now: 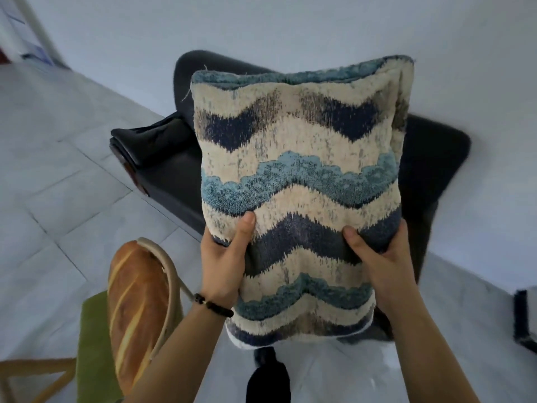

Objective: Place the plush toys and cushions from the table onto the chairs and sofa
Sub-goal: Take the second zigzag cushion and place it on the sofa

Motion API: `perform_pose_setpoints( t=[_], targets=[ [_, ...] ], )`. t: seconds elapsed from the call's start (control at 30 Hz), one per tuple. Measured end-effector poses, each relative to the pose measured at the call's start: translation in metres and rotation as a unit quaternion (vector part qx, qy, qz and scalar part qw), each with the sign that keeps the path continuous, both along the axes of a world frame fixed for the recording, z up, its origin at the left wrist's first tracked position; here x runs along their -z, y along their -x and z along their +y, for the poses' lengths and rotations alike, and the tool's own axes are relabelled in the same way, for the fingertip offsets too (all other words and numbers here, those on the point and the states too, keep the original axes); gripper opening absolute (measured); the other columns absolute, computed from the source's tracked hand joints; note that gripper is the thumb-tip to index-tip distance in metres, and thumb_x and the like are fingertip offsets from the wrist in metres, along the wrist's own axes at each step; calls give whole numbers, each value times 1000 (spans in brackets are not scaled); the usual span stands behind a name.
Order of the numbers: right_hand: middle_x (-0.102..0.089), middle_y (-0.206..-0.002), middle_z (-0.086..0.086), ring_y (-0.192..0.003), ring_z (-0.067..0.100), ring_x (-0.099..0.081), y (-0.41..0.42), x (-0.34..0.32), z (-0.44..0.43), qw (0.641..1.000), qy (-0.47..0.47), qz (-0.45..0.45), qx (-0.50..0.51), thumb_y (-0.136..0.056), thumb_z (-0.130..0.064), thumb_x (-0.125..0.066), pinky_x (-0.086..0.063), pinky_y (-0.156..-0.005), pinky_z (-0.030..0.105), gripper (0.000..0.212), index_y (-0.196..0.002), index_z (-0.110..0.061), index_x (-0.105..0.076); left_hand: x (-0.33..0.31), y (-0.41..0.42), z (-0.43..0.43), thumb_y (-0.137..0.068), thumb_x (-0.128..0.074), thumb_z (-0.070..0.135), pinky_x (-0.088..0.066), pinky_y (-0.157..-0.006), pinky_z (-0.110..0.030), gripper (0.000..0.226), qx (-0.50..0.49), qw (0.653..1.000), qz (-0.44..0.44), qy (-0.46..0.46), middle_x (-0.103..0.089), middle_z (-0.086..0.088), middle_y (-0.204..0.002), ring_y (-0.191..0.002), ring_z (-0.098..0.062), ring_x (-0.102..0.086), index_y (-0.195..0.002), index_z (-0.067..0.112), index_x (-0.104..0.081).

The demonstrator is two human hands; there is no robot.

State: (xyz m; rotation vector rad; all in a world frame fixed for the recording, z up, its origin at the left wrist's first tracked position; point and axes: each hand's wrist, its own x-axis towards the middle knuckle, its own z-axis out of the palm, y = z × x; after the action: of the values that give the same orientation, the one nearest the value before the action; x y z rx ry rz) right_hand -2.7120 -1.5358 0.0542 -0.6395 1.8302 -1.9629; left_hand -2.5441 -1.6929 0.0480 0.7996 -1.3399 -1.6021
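A cushion (299,175) with cream, navy and light-blue zigzag bands fills the middle of the view, held upright in the air. My left hand (225,257) grips its lower left edge, thumb on the front. My right hand (377,263) grips its lower right edge the same way. Behind the cushion stands a dark sofa chair (162,158) against the white wall; its seat is mostly hidden by the cushion. A bread-shaped plush toy (136,309) leans on a wooden chair with a green seat pad (93,353) at the lower left.
Pale tiled floor (58,184) spreads to the left of the sofa chair. A dark object (523,321) sits at the right edge. The wooden chair's curved back rail (171,274) runs beside my left forearm.
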Motion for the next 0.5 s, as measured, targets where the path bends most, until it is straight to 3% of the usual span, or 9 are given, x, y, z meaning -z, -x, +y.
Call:
perform_pose_setpoints(
  t=[0.07, 0.17, 0.27, 0.33, 0.37, 0.43, 0.5],
  targets=[
    [-72, -108, -26, -102, -3, -69, 27, 0, -43, 1000, 2, -23, -20, -72, -21, -85, -60, -83, 24, 58, -116, -43, -54, 0, 21, -38, -86, -71, 32, -52, -104, -48, 44, -39, 999, 9, -16, -72, -1, -123, -117, -18, -67, -128, 18, -64],
    [-74, -119, -14, -108, 6, -71, 58, -3, -106, 998, 5, -52, -40, -51, -54, -95, -60, -81, 24, 79, -120, -38, -61, -3, 48, -99, -86, -69, 30, -52, -102, -51, 46, -82, 996, 17, -27, -72, -6, -121, -114, -20, -68, -127, 9, -64],
    [-68, -134, -10, -124, 9, -63, 87, -3, -166, 987, 42, -138, -69, -80, -64, -65, -54, -100, 30, 63, -133, -31, -61, -9, 72, -156, -85, -71, 41, -46, -102, -64, 57, -119, 991, 32, -56, -69, -5, -110, -108, -29, -65, -126, 2, -62],
    [-66, -135, -18, -128, 4, -58, 105, 2, -198, 983, 18, -160, -83, -79, -72, -57, -43, -111, 32, 63, -130, -36, -66, -14, 83, -190, -83, -71, 44, -46, -102, -65, 55, -135, 987, 39, -72, -69, -5, -107, -112, -39, -64, -122, 6, -66],
    [-68, -129, -23, -124, 0, -60, 116, 8, -216, 987, -9, -139, -81, -66, -82, -66, -45, -108, 30, 67, -121, -43, -71, -15, 88, -209, -84, -69, 42, -47, -102, -62, 47, -137, 987, 41, -70, -70, -5, -105, -113, -40, -64, -118, 9, -69],
    [-74, -110, -25, -105, -6, -67, 131, 16, -253, 988, -48, -117, -84, -40, -89, -77, -55, -87, 17, 71, -99, -49, -77, -13, 98, -249, -86, -67, 39, -49, -100, -58, 30, -133, 989, 38, -62, -71, -3, -97, -103, -34, -66, -104, 16, -72],
    [-77, -100, -19, -93, -4, -70, 144, 25, -298, 989, -48, -86, -111, -50, -79, -82, -56, -73, 12, 61, -96, -38, -79, -5, 107, -297, -85, -68, 41, -49, -94, -54, 24, -127, 990, 40, -51, -69, 1, -87, -93, -27, -63, -94, 18, -71]
  ],
)
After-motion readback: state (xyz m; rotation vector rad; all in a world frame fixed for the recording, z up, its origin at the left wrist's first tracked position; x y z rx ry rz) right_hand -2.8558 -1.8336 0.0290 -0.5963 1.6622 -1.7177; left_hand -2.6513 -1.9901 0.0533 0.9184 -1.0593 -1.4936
